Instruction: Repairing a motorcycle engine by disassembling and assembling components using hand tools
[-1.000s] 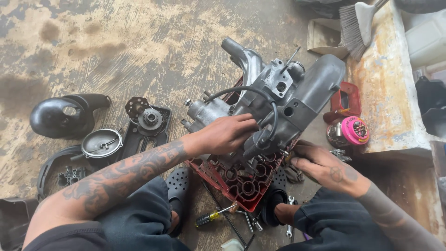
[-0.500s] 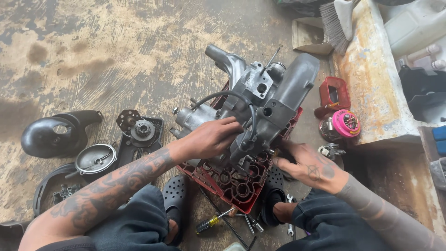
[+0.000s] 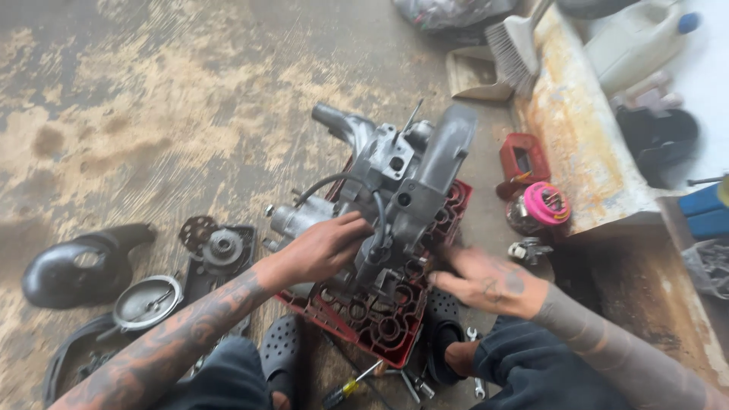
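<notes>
A grey metal engine block (image 3: 395, 190) with a black hose rests on a red plastic crate (image 3: 380, 323) on the concrete floor. My left hand (image 3: 323, 247) lies on the engine's near left side, fingers curled against the casing next to the hose. At the engine's near right edge, my right hand (image 3: 486, 281) is blurred, fingers spread, touching the crate rim or engine base; I cannot tell whether it holds anything.
Black engine covers (image 3: 80, 266), a round metal part (image 3: 144, 300) and a fan plate (image 3: 220, 247) lie at left. A yellow-handled screwdriver (image 3: 345, 389) and wrenches (image 3: 474, 380) sit near my feet. A pink-topped can (image 3: 543, 205), a red box (image 3: 524, 159) and a rusty ledge (image 3: 585, 137) stand at right.
My right hand has slid out from under the engine's right side toward me. My left hand stays on the engine. The view has shifted, so everything sits lower in the frame.
</notes>
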